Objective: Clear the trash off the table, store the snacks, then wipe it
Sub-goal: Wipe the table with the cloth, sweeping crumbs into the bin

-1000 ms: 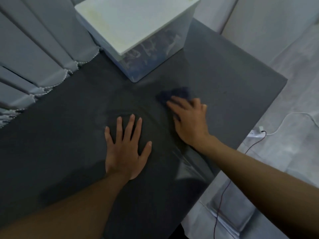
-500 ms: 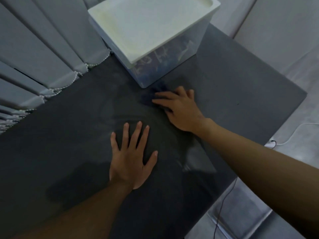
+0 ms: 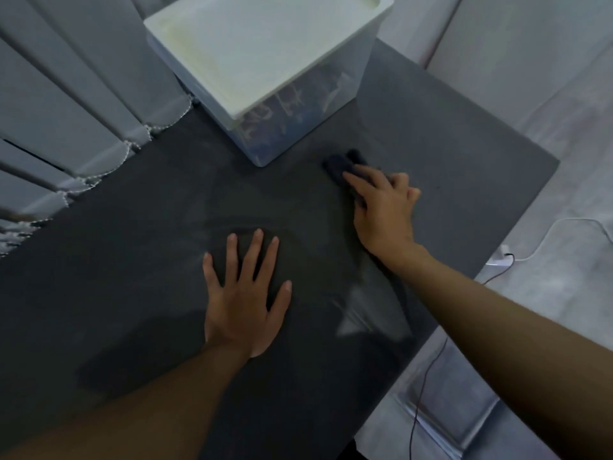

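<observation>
Left grip [image 3: 243,300] flat and empty; right grip [image 3: 384,210] pressing cloth [image 3: 340,164], wiping.
Left fingers [image 3: 257,257] spread on the surface [image 3: 132,260], likely bracing the lean. Lidded box [image 3: 265,54] at the back, contents blurred, probably the snacks. Cloth just right of its near corner, under right grip's straight fingers: pressed down, not pinched, so it slides.

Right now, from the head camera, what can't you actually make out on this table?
1. Dark blue cloth: head view, mostly under the right hand; full shape hidden.
2. Contents of the translucent plastic box with white lid: head view, blurred behind its frosted wall.
3. Dark grey table: near and left parts cut off by the frame edge.
4. White floor cable: runs off the right edge.
</observation>
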A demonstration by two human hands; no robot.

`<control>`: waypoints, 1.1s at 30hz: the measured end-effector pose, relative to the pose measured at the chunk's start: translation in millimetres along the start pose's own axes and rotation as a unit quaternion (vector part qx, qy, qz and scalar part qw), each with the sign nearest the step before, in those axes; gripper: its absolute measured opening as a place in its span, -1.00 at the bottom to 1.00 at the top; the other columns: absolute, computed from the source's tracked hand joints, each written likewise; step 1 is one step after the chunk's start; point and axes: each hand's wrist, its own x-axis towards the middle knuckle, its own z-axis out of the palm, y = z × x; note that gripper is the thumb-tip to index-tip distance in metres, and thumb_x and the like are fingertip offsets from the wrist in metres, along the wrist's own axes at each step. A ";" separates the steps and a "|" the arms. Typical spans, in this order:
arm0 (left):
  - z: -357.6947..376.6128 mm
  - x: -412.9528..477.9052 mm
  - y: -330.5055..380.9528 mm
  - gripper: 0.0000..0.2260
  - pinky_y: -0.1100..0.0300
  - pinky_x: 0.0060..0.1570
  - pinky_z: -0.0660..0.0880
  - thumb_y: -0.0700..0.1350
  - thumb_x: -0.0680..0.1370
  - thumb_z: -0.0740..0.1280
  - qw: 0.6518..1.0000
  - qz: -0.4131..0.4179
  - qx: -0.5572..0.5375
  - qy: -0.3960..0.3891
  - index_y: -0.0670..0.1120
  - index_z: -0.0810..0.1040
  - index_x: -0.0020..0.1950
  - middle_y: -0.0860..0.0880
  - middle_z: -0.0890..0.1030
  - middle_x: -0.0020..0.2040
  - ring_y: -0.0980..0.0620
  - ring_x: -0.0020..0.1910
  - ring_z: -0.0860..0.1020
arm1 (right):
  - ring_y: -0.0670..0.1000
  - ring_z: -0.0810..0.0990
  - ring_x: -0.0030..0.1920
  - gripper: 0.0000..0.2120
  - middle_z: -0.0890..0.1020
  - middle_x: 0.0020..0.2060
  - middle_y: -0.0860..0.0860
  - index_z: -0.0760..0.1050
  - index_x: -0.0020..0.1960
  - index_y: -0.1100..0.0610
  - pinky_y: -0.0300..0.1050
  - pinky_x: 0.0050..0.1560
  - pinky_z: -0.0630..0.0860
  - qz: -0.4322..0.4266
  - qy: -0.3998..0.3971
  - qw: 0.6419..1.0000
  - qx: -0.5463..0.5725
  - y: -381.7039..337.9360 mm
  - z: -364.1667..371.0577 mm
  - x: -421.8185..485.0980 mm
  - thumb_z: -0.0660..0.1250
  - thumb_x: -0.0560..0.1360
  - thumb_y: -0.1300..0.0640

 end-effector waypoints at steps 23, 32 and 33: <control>-2.4 -0.6 8.3 -0.37 -0.25 0.52 -0.04 0.25 0.61 -0.18 0.999 0.006 -0.026 0.035 0.00 -0.05 0.63 -0.08 0.03 0.63 -0.19 0.59 -0.05 | 0.09 0.37 0.15 -0.58 0.44 0.41 -0.16 0.46 0.40 -0.12 -0.02 0.03 0.24 0.056 0.019 0.998 -0.016 35.2 -32.3 -141.6 0.22 0.56 0.08; -21.0 12.8 44.8 -0.34 -0.21 0.53 -0.04 0.20 0.60 0.06 0.997 0.013 -0.072 0.026 -0.06 0.02 0.62 -0.14 0.13 0.56 -0.20 0.58 -0.01 | 0.09 0.37 0.20 -0.58 0.43 0.42 -0.17 0.45 0.41 -0.14 0.01 0.07 0.26 0.071 -0.012 0.997 -0.024 54.8 -48.0 -149.9 0.27 0.57 0.08; -21.2 15.8 50.5 -0.34 -0.20 0.53 -0.05 0.19 0.60 0.06 0.997 0.016 -0.076 0.027 -0.07 0.01 0.62 -0.12 0.12 0.57 -0.18 0.58 -0.03 | 0.11 0.38 0.20 -0.57 0.43 0.42 -0.14 0.45 0.41 -0.12 0.03 0.08 0.29 0.070 -0.009 0.997 -0.017 49.7 -46.1 -150.2 0.28 0.56 0.08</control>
